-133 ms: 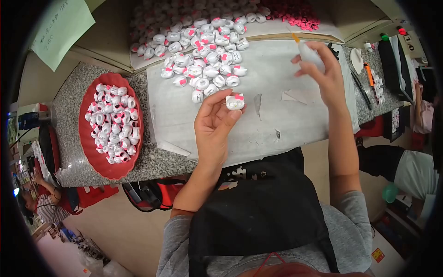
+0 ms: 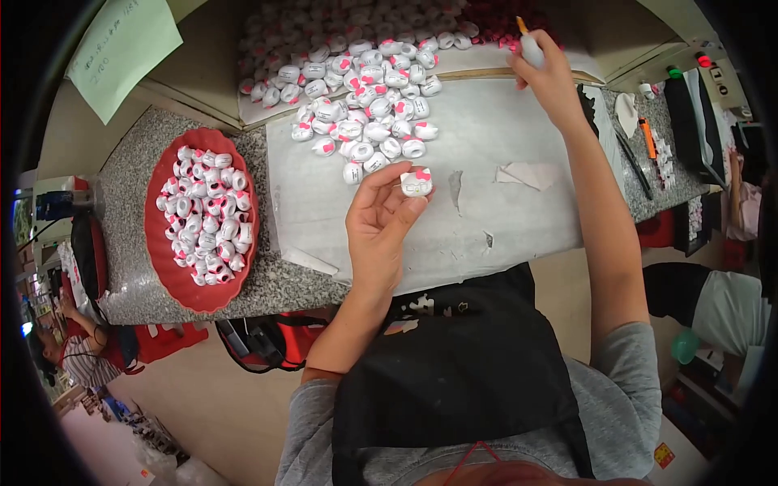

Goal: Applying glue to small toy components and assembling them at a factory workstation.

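Observation:
Between the thumb and fingers of my left hand [image 2: 375, 225] is a small white cat-head piece [image 2: 416, 185] with a pink bow, its face side up. My right hand [image 2: 554, 87] is wrapped round a white squeeze bottle [image 2: 532, 52] with an orange tip. That hand reaches to the far right, and the bottle's tip is in front of a heap of small pink pieces [image 2: 485, 26]; from here I cannot tell whether it touches them. Beyond my left hand lies a spread of similar white cat-head pieces [image 2: 378, 108], many showing pink bows.
White paper [image 2: 316, 219] with scraps covers the granite counter [image 2: 121, 235]. A red scalloped tray [image 2: 152, 235] at the left holds many white pieces. To the right lie a black pen-like stick [image 2: 634, 166] and an orange tool [image 2: 647, 138]. A green note [image 2: 126, 61] hangs far left.
My right hand has moved away from me with the bottle, toward the pink heap. The left hand still holds its cat-head piece, almost unmoved. The whole view has shifted slightly.

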A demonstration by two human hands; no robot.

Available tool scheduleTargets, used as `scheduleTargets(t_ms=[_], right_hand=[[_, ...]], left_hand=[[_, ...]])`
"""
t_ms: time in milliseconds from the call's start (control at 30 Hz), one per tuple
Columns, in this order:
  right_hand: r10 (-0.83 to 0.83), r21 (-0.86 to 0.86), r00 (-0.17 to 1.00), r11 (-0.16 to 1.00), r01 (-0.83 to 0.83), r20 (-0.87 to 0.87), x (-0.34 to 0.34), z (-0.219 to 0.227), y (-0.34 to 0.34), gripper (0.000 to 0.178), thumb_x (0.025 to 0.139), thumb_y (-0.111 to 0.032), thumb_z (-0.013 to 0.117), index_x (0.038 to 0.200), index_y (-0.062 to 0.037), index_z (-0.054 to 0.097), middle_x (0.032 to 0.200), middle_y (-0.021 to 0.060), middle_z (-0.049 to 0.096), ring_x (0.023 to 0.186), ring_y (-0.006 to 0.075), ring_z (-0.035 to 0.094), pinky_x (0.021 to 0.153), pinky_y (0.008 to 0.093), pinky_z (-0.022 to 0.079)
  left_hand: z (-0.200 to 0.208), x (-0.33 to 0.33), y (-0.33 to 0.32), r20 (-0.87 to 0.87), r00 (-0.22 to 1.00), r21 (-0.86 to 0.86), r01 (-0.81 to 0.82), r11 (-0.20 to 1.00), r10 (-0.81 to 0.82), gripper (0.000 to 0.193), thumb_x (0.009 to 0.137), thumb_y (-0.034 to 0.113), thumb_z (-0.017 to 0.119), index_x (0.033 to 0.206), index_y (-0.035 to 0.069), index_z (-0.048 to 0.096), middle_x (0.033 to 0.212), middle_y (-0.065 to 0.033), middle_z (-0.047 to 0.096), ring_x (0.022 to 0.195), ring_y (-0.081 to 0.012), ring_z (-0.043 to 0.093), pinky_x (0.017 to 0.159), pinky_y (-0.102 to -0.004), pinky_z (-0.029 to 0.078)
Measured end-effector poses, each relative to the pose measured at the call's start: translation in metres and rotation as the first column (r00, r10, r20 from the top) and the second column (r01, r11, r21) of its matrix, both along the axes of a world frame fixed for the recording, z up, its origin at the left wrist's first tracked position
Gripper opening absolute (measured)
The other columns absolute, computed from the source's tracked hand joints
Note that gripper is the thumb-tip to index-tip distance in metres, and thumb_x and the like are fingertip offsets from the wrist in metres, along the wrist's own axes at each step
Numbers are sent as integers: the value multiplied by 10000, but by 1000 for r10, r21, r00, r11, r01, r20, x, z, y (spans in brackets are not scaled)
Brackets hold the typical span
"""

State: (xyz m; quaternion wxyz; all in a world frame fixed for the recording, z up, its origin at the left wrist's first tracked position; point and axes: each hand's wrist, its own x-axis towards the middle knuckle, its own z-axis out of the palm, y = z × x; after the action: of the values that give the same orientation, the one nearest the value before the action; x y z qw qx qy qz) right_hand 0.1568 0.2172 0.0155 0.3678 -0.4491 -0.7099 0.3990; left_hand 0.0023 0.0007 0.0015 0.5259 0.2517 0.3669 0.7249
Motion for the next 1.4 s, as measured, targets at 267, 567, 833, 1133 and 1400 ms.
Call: scheduleTargets(t_ms=[267,567,833,1133,1400], right_hand=[[-323,450,779,891,59,538,-28,-14,31,318,667,-279,614,817,0,578,692,185,567,663,308,553,592,361,421],[11,-5,998,1000,-11,-62,-3,31,-45,123,705,-91,555,784,3,549,680,19,526,549,67,430,540,192,347],[29,-374,863,894,-249,-505,-3,16,-156,84,656,47,545,721,24,497,716,107,518,612,146,493,537,243,405],[82,-367,853,878,-306,-515,-9,8,-165,111,661,23,600,736,27,520,734,102,532,627,149,513,542,237,419],[63,-331,885,913,-238,-462,-12,3,-164,97,663,26,599,724,12,525,745,91,540,629,127,512,549,222,409]], left_hand=[[0,0,0,-39,999,6,-11,1000,12,345,710,-74,537,1034,-4,444,1008,-105,506,888,-125,501,759,-228,408],[0,-2,-2,-28,1000,7,-10,1000,10,346,710,-73,539,1040,-18,448,965,-80,507,869,-120,513,747,-216,411],[-1,6,-3,-270,963,19,10,1000,-4,338,706,-87,534,1032,-27,466,988,-89,507,861,-123,514,726,-216,433],[-3,13,-1,-606,783,144,-70,987,143,316,661,-101,535,961,-1,536,976,-119,524,858,-178,533,675,-252,472],[-4,11,-1,-652,745,166,-38,985,139,307,669,-69,557,966,8,537,967,-118,531,863,-186,532,691,-255,463]])
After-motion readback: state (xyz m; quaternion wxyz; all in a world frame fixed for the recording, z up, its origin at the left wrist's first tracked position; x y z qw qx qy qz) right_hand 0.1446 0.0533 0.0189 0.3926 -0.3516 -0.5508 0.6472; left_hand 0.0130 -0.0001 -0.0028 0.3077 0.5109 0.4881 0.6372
